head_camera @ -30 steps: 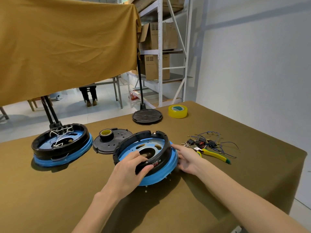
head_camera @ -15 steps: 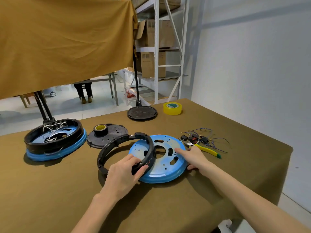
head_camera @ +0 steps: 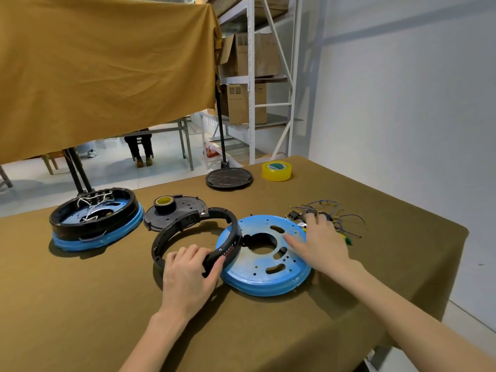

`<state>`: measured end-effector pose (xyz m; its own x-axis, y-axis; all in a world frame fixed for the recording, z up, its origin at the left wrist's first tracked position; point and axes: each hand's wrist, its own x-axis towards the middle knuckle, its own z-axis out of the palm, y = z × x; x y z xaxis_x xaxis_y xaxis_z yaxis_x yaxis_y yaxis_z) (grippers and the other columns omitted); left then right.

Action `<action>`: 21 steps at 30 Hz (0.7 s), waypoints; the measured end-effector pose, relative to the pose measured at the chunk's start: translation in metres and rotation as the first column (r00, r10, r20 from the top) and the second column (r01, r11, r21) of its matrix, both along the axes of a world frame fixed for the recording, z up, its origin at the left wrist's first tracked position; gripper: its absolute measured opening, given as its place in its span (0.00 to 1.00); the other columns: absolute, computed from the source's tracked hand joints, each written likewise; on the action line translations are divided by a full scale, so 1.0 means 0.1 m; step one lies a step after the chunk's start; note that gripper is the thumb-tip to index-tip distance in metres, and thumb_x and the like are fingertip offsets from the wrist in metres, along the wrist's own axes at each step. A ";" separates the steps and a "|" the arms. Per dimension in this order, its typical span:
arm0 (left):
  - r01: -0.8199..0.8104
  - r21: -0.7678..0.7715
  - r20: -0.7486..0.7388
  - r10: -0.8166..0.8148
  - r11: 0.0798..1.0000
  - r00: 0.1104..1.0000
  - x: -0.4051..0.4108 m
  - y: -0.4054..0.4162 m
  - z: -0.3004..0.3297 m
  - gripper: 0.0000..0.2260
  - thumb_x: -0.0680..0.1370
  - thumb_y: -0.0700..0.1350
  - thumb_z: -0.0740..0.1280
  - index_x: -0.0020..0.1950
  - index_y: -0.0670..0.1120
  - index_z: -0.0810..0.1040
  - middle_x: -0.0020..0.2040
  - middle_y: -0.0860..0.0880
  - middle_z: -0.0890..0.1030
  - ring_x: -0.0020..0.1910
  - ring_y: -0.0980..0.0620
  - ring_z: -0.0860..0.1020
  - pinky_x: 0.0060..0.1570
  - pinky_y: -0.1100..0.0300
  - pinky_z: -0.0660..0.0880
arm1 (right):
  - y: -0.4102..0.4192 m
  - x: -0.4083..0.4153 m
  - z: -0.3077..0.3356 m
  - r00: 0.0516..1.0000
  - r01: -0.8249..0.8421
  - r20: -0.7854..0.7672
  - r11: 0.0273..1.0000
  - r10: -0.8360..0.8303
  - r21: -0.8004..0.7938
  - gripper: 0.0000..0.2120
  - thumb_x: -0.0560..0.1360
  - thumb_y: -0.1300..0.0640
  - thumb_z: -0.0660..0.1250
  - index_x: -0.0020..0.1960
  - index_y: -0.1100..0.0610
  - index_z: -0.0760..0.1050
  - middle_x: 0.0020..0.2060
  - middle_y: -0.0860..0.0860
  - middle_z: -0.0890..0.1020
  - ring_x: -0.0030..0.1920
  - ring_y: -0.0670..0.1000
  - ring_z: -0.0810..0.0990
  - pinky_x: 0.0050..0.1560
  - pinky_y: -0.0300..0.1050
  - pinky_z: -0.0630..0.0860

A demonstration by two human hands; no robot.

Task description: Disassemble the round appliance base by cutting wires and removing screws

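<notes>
Two hands are in the head view, both down on the olive-cloth surface [head_camera: 268,331]. The left hand [head_camera: 188,275] is gripping the black ring [head_camera: 185,226], fingers [head_camera: 182,253] curled over its near rim and the thumb pressed against the outer wall by the small red markings. That ring is off the blue metal plate [head_camera: 268,280], lying mostly on the cloth to the plate's left, with its right edge overlapping the plate's left rim.

The right hand [head_camera: 322,245] is flat and relaxed, fingers spread. The forefinger tip rests on the plate's top face just right of the big centre hole, while the other fingers reach out over the plate's far-right edge toward the pile of cut wires [head_camera: 335,213]. A yellow-handled tool [head_camera: 346,238] peeks out just past the hand; can't tell whether the fingers touch it.

Further left sits a second, still assembled base [head_camera: 96,224], black on blue with white wires inside. Between it and the ring is a black cover [head_camera: 185,210] with a tape roll [head_camera: 164,204] on top. At the far edge there's a round stand foot [head_camera: 229,178] and a yellow tape roll [head_camera: 276,171].
</notes>
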<state>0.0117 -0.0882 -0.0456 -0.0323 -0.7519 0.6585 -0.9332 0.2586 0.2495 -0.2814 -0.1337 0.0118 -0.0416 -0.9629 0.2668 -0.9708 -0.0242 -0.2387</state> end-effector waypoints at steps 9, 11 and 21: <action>-0.075 -0.030 -0.064 0.073 0.997 0.995 0.05 -0.09 -0.11 0.16 0.78 0.64 0.67 0.45 0.52 0.83 0.39 0.57 0.79 0.39 0.56 0.73 0.46 0.56 0.68 | -0.30 0.18 -0.29 0.978 -0.207 -0.003 0.962 0.211 0.176 0.29 0.84 0.36 0.51 0.80 0.48 0.62 0.80 0.52 0.60 0.79 0.53 0.59 0.77 0.51 0.59; -0.099 -0.021 -0.064 0.097 0.995 0.993 0.07 -0.12 -0.12 0.18 0.77 0.66 0.65 0.43 0.52 0.81 0.37 0.57 0.77 0.38 0.55 0.73 0.45 0.55 0.69 | -0.28 0.18 -0.33 0.982 -0.179 -0.026 0.970 0.186 0.166 0.29 0.83 0.35 0.50 0.79 0.48 0.62 0.79 0.52 0.61 0.79 0.53 0.59 0.76 0.51 0.60; -0.066 0.018 -0.096 0.067 0.998 0.993 0.04 -0.10 -0.04 0.19 0.78 0.66 0.62 0.41 0.52 0.79 0.35 0.56 0.75 0.36 0.55 0.72 0.46 0.54 0.69 | 0.06 0.09 0.00 0.934 -0.168 0.331 0.983 0.135 0.073 0.26 0.84 0.44 0.59 0.79 0.53 0.62 0.74 0.54 0.67 0.75 0.53 0.66 0.74 0.49 0.65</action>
